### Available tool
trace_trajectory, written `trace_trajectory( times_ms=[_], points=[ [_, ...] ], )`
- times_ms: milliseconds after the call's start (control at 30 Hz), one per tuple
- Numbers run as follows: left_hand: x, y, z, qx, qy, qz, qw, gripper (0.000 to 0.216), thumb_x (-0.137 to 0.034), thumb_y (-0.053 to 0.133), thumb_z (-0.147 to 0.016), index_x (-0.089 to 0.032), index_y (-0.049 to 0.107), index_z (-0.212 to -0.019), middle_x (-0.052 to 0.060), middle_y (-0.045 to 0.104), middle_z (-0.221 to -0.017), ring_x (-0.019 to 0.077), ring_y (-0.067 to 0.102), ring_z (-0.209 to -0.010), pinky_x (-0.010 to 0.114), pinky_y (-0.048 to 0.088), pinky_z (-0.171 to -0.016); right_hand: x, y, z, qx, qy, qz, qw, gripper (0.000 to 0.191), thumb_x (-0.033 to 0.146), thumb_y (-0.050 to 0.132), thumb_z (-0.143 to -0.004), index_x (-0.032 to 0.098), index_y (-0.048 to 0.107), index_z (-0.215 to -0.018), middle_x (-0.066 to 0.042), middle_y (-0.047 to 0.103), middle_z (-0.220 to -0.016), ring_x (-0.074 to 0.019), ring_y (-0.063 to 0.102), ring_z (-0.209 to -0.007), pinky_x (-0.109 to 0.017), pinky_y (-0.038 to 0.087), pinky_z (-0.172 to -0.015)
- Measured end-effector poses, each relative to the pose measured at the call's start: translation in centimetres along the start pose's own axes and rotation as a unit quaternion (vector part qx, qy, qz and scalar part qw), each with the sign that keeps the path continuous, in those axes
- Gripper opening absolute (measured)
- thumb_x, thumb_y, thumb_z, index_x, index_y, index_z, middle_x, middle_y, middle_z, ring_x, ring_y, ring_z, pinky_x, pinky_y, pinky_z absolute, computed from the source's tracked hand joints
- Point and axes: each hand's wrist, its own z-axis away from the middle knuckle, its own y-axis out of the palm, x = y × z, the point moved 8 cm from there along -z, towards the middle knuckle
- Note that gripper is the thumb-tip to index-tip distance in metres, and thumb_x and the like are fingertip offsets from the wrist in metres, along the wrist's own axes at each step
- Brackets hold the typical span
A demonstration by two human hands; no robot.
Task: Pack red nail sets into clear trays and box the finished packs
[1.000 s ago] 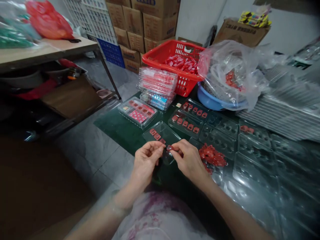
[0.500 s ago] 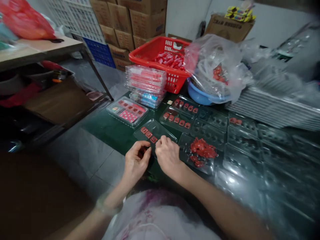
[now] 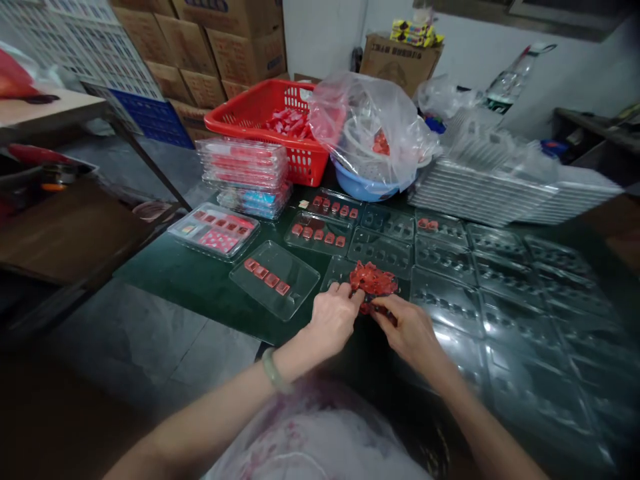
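Observation:
A heap of small red pieces [image 3: 373,279] lies on a clear blister tray [image 3: 336,270] on the dark green table. My left hand [image 3: 333,319], with a pale bangle on its wrist, has curled fingertips at the heap's left edge. My right hand [image 3: 407,328] pinches red pieces at the heap's near edge. Left of my hands lies a clear tray [image 3: 295,288] with a row of several red pieces [image 3: 267,275] in it.
Rows of clear blister trays [image 3: 450,267] cover the table, some holding red pieces [image 3: 320,235]. Behind them stand stacked filled packs [image 3: 245,167], a red basket [image 3: 260,120], a blue basin [image 3: 365,188] under a plastic bag, and a pile of trays [image 3: 490,193]. Cardboard boxes [image 3: 235,40] line the wall.
Both hands have moved right, from the clear tray with the red row to the heap of red pieces. That row has one more piece. The view has swung right.

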Motion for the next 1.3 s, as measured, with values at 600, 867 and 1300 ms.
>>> trace_trajectory(
  times_ms=[600,867,1300],
  points=[
    [3.8,-2.3,1.9,0.023,-0.190,0.559,0.806,0.025,-0.035,0.056,-0.078,-0.013,0.064,-0.070,-0.001,0.050,-0.054,0.0065,0.039,-0.045,0.019,0.027,-0.040,1.8,3.0,-1.5,0.002,0.107,-0.397,0.911,0.018,0.034,0.062,-0.075,0.018,0.064,-0.082,0.001,0.060,-0.062,-0.0091,0.051,-0.051,-0.019,0.039,-0.046],
    [4.7,-1.5,1.5,0.097,-0.175,0.597,0.777,0.039,-0.048,0.058,-0.074,-0.010,0.065,-0.068,0.000,0.051,-0.051,0.0064,0.040,-0.040,0.017,0.029,-0.035,2.3,4.3,-2.9,0.082,0.145,-0.473,0.865,0.021,0.035,0.070,-0.066,0.016,0.063,-0.070,0.003,0.059,-0.054,-0.0063,0.047,-0.041,-0.017,0.037,-0.038],
    [2.8,-5.5,-3.7,-0.027,-0.015,0.393,0.919,0.018,-0.014,0.043,-0.077,-0.016,0.057,-0.066,0.001,0.055,-0.066,0.0115,0.048,-0.061,0.022,0.035,-0.055,1.5,-0.8,-5.5,-0.096,0.040,-0.262,0.960,0.014,0.023,0.049,-0.079,0.018,0.061,-0.071,0.000,0.059,-0.061,-0.0119,0.054,-0.053,-0.022,0.043,-0.050]
  ],
)
